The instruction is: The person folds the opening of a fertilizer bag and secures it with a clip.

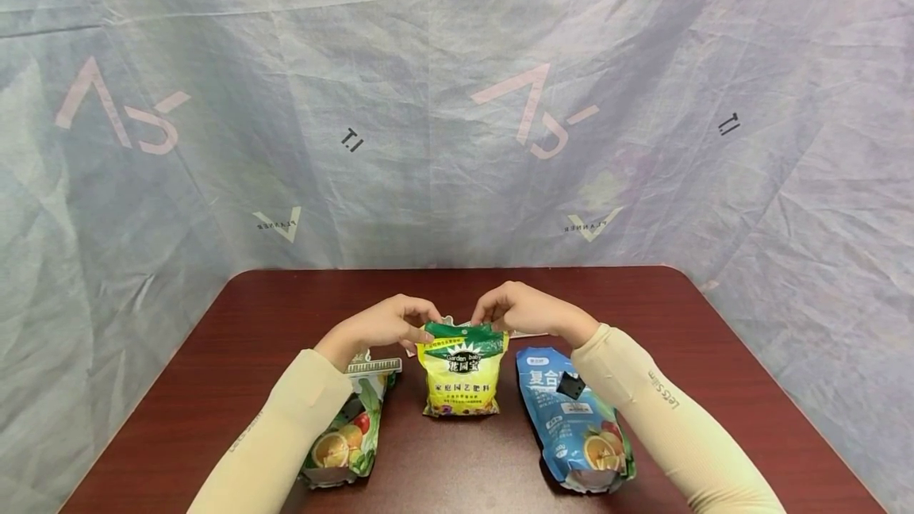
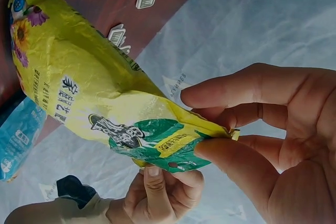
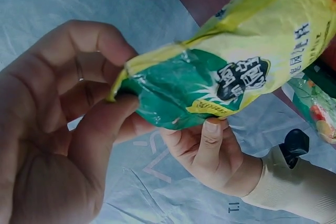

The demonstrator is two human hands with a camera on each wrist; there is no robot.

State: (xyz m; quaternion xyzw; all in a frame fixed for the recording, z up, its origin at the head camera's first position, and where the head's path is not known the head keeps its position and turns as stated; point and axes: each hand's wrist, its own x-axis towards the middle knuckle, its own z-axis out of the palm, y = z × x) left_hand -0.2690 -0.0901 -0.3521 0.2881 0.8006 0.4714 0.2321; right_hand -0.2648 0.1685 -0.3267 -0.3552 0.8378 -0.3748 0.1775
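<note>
A yellow and green fertilizer bag stands upright on the table between both hands, its printed front facing me. At its top left corner my left hand pinches the green edge between thumb and fingers. My right hand pinches the top right corner the same way. Seen from the left wrist, the bag's top edge is drawn flat between the two hands. From the right wrist, the thumb presses on the green front, with fingers behind the edge.
A green pouch with fruit pictures lies to the left, a pale clip at its top. To the right lies a blue pouch. Flat pale clips, one smaller, lie behind the bag. A grey cloth hangs beyond the table.
</note>
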